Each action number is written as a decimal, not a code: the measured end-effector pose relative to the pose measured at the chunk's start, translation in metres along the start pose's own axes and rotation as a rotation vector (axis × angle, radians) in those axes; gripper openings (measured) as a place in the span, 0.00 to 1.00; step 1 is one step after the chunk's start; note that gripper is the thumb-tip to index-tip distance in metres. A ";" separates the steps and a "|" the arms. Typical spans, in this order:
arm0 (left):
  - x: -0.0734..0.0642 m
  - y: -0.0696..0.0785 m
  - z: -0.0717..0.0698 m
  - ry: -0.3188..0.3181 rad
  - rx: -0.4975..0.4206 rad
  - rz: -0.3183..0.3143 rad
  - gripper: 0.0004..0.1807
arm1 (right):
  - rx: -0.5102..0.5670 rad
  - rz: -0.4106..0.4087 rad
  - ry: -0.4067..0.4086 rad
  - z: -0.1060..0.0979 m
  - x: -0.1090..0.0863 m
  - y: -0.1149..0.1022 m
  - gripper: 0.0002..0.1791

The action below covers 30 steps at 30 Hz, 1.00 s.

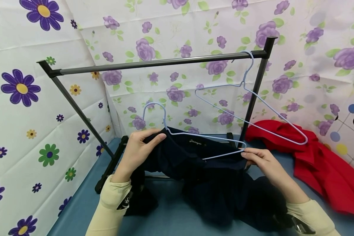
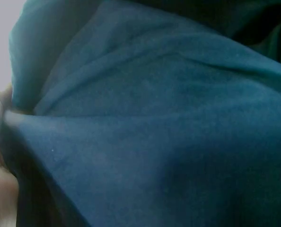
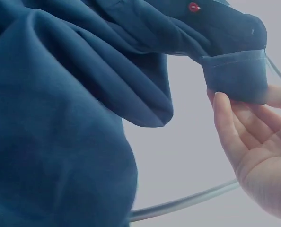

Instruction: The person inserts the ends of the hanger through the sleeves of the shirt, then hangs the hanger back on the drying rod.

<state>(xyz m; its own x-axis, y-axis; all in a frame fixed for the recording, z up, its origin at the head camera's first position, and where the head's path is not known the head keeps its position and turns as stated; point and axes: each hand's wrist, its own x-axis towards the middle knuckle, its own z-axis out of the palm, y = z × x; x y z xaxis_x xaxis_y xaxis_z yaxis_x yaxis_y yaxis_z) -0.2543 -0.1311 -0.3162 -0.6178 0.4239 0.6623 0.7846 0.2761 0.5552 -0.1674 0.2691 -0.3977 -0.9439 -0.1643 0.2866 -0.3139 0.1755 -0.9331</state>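
A dark navy garment (image 1: 171, 157) hangs between both hands, light lettering printed inside its upper edge. Part of a pale blue wire hanger (image 1: 206, 135) lies inside it, with the hook standing up above the cloth. My left hand (image 1: 138, 152) pinches the garment's upper edge beside the base of the hook, thumb on top. At the other side, my right hand (image 1: 261, 159) pinches the edge by the hanger's rounded end. In the right wrist view, fingers hold a stitched corner of the cloth, and a small red button (image 3: 193, 7) shows. The left wrist view is mostly filled by cloth (image 2: 131, 142).
Behind stands a black clothes rack (image 1: 153, 64). A second pale blue hanger (image 1: 250, 123) hangs from its bar at the right. Red cloth (image 1: 321, 164) lies on the blue surface (image 1: 168, 203) at right. Flower-printed sheets (image 1: 171, 32) enclose the back and sides.
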 end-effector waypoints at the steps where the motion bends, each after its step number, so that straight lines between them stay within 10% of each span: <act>1: 0.000 -0.001 0.000 0.000 0.004 0.011 0.10 | -0.008 -0.001 0.000 -0.001 0.000 -0.002 0.13; 13: -0.004 -0.007 -0.001 -0.004 0.042 0.136 0.14 | -0.056 -0.025 0.001 0.001 -0.002 -0.018 0.19; 30: -0.007 -0.002 0.004 -0.073 0.023 0.276 0.17 | -0.431 -0.097 0.210 -0.003 -0.001 -0.039 0.19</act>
<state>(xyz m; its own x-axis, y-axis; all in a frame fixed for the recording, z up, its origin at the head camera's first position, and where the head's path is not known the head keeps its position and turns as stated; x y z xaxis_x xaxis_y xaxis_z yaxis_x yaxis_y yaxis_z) -0.2517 -0.1309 -0.3241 -0.3759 0.5464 0.7484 0.9241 0.1609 0.3467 -0.1543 0.2649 -0.3606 -0.8945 -0.0079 0.4469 -0.3736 0.5620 -0.7379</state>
